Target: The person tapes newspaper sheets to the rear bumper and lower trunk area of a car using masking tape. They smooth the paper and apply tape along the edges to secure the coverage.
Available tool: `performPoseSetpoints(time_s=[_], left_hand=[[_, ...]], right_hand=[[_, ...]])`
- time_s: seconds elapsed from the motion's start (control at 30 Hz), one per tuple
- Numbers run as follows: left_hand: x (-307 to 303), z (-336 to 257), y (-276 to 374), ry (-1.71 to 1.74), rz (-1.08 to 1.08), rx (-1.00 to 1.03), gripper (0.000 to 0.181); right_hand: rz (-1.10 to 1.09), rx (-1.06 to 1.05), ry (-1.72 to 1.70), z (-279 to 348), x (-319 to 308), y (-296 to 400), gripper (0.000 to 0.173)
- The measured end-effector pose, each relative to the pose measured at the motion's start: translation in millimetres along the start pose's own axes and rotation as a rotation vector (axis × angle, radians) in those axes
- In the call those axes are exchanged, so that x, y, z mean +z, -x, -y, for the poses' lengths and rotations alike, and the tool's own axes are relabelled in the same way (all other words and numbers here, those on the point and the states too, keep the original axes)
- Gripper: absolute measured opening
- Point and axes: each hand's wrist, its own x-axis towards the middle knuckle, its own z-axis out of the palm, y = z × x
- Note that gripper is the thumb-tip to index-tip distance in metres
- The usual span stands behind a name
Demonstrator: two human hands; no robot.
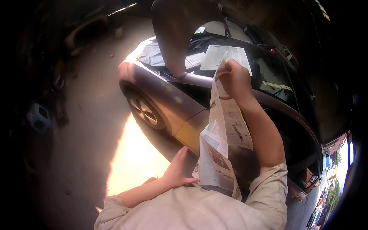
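Note:
A long printed newspaper sheet (217,138) hangs folded and creased in front of my body, beside the car. My right hand (237,79) grips its upper end near the car's roof pillar. A yellowish strip, perhaps tape, shows along the sheet's edge by those fingers. Low in front of my chest, my left hand (178,169) has its fingers and thumb spread and holds nothing. Its thumb points at the lower part of the newspaper; whether they touch I cannot tell. The car (161,92) is dark, with primer-like and yellowish patches on its side.
Another newspaper sheet (227,56) lies over the car's windshield area. Covering sheets (152,54) drape over the hood. A large dark curved object (175,31) blocks part of the view above. The front wheel (143,110) stands at left, and a pale blue plastic stool (40,116) is on the floor.

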Motion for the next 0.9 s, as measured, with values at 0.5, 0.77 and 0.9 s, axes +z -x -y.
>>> performPoseSetpoints(time_s=[0.5,0.77,0.9], left_hand=[[25,89,-63,-0.017,-0.57,0.011,0.102],[-200,28,-167,0.325,-0.864,0.126,0.029],[-313,-52,-250,-0.296,-0.904,0.285,0.037]], right_hand=[[-0.443,0.115,0.113,-31,-44,-129,0.036],[-0.575,0.06,0.106,-166,-96,-151,0.029],[-0.642,0.386,-0.176,-196,-103,-99,0.034]])
